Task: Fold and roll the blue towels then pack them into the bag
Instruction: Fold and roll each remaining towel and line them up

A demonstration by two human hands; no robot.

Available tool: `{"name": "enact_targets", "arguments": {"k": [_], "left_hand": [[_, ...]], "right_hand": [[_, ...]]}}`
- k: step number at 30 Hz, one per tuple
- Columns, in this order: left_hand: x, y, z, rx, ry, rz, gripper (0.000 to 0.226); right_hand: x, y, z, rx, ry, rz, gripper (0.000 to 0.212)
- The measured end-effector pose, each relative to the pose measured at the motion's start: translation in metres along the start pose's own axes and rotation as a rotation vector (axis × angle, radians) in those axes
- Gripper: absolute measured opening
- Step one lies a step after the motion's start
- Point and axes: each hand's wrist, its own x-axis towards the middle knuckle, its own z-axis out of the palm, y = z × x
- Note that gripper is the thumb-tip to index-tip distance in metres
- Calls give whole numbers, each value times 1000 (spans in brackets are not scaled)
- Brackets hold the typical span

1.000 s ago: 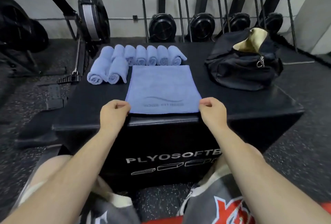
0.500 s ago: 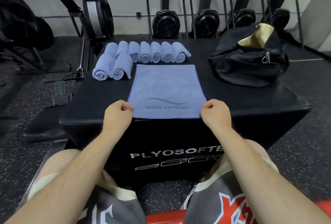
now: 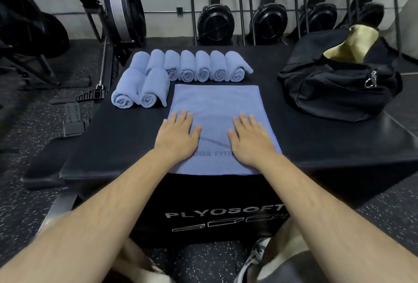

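A flat blue towel lies folded on the black plyo box, its near edge at the box's front. My left hand and my right hand rest palm down on its near half, fingers spread, holding nothing. Several rolled blue towels stand in a row behind it, and two more rolled towels lie at its left. A black duffel bag sits at the right of the box, its top open and showing a tan lining.
Rowing machines stand upright along the back wall, and another one lies at the left of the box. Speckled rubber floor surrounds the box. My knees are below the box front.
Both hands let go of the towel's near corners and moved forward onto it, now lying flat with fingers spread. The camera has come closer to the box.
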Motion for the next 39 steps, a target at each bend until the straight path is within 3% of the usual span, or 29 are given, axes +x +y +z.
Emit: {"name": "enact_targets", "arguments": {"k": [3, 6, 11, 16, 20, 26, 39], "left_hand": [[7, -14, 2, 62, 98, -58, 59], [38, 4, -1, 38, 214, -6, 49], [113, 33, -8, -31, 57, 26, 58], [146, 3, -7, 44, -21, -100, 68], [147, 1, -6, 42, -6, -100, 68], [125, 2, -7, 45, -22, -62, 66], [-12, -18, 6, -11, 0, 34, 59]], "right_hand": [[18, 21, 0, -74, 129, 116, 66], [54, 7, -6, -70, 161, 64, 57], [115, -20, -17, 19, 78, -75, 56], [144, 17, -18, -29, 7, 97, 68], [147, 17, -15, -53, 26, 119, 69], [119, 4, -16, -42, -31, 132, 67], [-12, -50, 12, -49, -40, 20, 69]]}}
